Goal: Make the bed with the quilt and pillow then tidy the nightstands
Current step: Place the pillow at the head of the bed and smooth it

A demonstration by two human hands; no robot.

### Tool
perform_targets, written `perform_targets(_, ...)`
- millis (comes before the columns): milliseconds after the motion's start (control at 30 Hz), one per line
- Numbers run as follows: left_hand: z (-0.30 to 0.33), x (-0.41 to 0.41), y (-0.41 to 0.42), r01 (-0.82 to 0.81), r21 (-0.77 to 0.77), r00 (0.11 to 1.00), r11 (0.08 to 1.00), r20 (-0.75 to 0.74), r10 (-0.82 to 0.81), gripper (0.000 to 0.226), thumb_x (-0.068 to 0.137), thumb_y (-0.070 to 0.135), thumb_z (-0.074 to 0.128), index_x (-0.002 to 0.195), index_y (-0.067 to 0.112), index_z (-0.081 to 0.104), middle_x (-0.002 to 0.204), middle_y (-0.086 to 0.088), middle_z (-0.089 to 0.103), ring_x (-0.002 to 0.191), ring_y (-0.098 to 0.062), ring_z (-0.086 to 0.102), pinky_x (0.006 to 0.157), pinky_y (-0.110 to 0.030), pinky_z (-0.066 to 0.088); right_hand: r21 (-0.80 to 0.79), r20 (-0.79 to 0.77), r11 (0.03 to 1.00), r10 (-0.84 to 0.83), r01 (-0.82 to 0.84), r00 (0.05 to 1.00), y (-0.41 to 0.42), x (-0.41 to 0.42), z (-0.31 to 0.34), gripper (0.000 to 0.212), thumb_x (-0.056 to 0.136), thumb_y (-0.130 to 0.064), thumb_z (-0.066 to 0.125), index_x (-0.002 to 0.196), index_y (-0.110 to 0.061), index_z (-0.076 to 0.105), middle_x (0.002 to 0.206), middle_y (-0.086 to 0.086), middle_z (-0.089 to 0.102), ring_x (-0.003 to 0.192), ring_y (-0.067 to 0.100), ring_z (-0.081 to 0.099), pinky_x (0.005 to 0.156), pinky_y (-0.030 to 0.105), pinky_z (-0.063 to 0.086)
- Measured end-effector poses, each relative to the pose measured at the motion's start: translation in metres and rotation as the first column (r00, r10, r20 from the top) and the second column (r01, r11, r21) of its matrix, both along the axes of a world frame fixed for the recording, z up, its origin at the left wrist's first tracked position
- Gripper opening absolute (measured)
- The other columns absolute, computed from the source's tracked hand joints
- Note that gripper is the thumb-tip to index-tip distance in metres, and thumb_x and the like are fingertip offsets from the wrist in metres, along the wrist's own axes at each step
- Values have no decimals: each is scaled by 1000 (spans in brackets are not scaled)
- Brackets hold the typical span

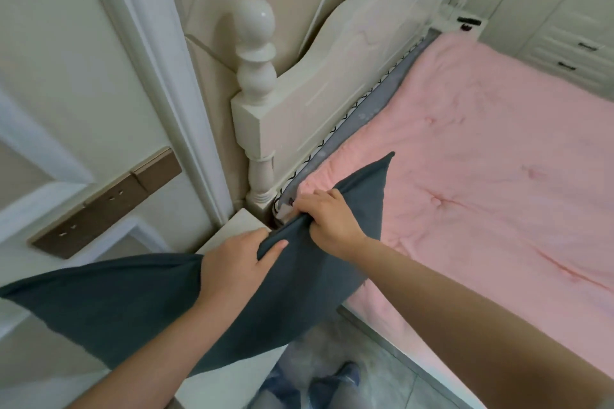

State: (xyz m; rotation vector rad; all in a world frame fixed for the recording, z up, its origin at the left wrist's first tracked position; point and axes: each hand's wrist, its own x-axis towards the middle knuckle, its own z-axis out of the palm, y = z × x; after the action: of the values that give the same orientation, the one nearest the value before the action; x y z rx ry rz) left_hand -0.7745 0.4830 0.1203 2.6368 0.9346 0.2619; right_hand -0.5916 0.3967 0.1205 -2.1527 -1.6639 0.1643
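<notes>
A dark grey pillow [109, 305] hangs in the air at the near corner of the bed, over the cream nightstand [241, 221]. My left hand [237, 264] grips its upper edge near the middle. My right hand [327, 217] grips the same edge a little further right, beside the bed's corner. One pointed pillow corner reaches over the pink quilt [491, 176], which lies spread flat over the bed. A grey sheet edge [375, 103] shows along the headboard.
The cream headboard [335, 76] with a round-topped post [255, 43] stands behind the pillow. A white door [66, 109] with a brown lock plate is at left. A second nightstand [465, 23] and white drawers [578, 56] sit at the far side. My feet stand on the tiled floor below.
</notes>
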Motion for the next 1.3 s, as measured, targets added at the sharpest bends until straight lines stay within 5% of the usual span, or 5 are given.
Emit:
perform_targets(167, 43, 27, -6, 167, -1, 986, 986, -4, -167, 44, 88, 70, 38, 68, 32, 35, 62, 10, 45, 64, -12, 48, 51, -31, 38, 188, -25, 966, -174, 175, 984, -43, 11, 51, 40, 48, 1, 31, 74, -21, 54, 74, -16, 47, 73, 12, 41, 72, 35, 32)
perform_targets(500, 95, 100, -19, 370, -26, 915, 929, 186, -359, 51, 80, 68, 56, 65, 22, 40, 64, 7, 49, 62, -6, 46, 50, -26, 28, 428, -74, 794, -446, 432, 892, -118, 49, 126, 34, 45, 6, 31, 63, -21, 38, 67, -7, 42, 63, 18, 39, 59, 33, 27)
perform_targets(733, 90, 121, 8, 429, 217, 874, 877, 145, -464, 55, 81, 74, 42, 59, 24, 36, 59, 9, 44, 59, -11, 44, 51, -30, 28, 512, -148, 623, -614, 592, 775, -164, 66, 150, 31, 46, 15, 33, 60, -11, 43, 68, -3, 45, 64, 19, 41, 59, 25, 27)
perform_targets(967, 79, 162, -9, 570, 122, 790, 813, 193, -582, 39, 93, 55, 40, 73, 23, 49, 73, 8, 49, 73, -16, 49, 63, -37, 43, 519, -62, 520, -769, 678, 637, -215, 74, 148, 35, 43, 11, 34, 58, -19, 41, 65, -7, 44, 62, 15, 38, 60, 33, 29)
perform_targets(1300, 94, 245, -70, 492, 503, 745, 710, 178, -642, 27, 92, 48, 53, 80, 26, 62, 80, 6, 51, 77, -19, 49, 74, -36, 30, 456, -46, 377, -895, 806, 444, -290, 125, 132, 39, 43, 14, 36, 59, -21, 41, 63, -12, 42, 67, 20, 41, 66, 32, 29)
